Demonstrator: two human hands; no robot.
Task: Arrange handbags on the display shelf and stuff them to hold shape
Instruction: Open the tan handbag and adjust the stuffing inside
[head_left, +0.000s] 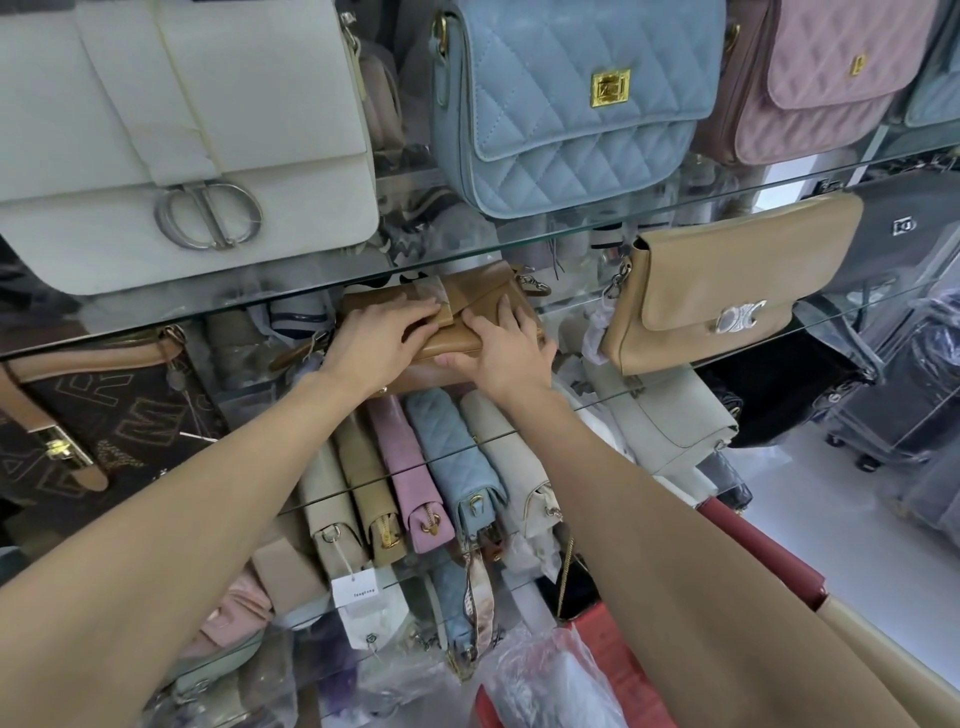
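A tan flap handbag (470, 291) lies flat on the middle glass shelf (597, 306), under the upper glass shelf (571, 228). My left hand (382, 340) lies on its left part with the fingers spread across the flap. My right hand (501, 345) covers its front right part, fingers over the top and thumb along the front edge. A second tan handbag (727, 280) with a silver clasp stands to the right on the same shelf.
A white bag (182, 130), a blue quilted bag (566, 104) and a pink quilted bag (810, 78) stand on the upper shelf. A brown monogram bag (104, 415) sits at left. Several slim bags (415, 467) stand on a lower shelf. A red box (613, 654) is below.
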